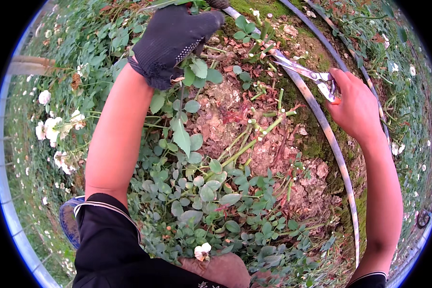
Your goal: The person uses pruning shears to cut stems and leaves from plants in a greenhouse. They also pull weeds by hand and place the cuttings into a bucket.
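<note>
My left hand (174,43), in a black knitted glove with white grip dots, is at the upper left, curled around leafy green stems (198,68). Leaves stick out above and below it, and the fingers partly hide the grip. Bare of any glove, my right hand (356,104) grips spring-loaded pruning shears (318,76) with a bit of orange handle showing. Their blades point left, slightly apart, over a grey hose. Left of the blade tips stands a cluster of cut rose stubs (261,46). Below lie more pale-ended cut rose stems (261,135).
The hose (320,117) curves down the soil bed, with another hose (320,36) to its right. Leafy rose bushes (201,194) spread below, and white roses (54,127) bloom at left. A blue-edged shoe (70,219) shows beside my left sleeve. Wheels (424,217) stand far right.
</note>
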Demonstrator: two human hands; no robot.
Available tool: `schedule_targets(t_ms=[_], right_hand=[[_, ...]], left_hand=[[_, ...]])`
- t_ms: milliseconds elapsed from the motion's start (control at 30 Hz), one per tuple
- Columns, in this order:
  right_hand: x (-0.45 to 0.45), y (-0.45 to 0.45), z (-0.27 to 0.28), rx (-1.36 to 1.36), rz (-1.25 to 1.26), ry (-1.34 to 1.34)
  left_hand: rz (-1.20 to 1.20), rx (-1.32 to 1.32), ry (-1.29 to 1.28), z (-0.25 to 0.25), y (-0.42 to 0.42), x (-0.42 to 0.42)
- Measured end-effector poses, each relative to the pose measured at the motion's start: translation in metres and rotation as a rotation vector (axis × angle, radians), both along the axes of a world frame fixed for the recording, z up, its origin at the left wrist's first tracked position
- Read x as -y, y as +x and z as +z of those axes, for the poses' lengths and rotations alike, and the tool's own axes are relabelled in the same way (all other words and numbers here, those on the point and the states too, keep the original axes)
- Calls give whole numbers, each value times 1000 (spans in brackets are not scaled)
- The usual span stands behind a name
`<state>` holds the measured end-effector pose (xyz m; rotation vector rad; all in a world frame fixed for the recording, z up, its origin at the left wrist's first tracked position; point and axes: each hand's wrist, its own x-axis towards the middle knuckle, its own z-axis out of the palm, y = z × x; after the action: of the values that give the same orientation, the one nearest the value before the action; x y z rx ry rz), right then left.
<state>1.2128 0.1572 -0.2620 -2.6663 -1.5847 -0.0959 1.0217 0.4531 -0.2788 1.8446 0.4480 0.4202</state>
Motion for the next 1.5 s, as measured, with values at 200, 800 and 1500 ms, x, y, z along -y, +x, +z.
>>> schedule_targets(t_ms=[200, 800, 1500], right_hand=[[-13, -10, 12, 6, -2, -90], [-62, -27, 5, 310, 85, -31], [-19, -9, -14, -63, -46, -138]], left_hand=[[-206, -25, 843, 33, 63, 38], [-180, 90, 55, 10, 39, 14], [-572, -566, 774, 60, 95, 53]])
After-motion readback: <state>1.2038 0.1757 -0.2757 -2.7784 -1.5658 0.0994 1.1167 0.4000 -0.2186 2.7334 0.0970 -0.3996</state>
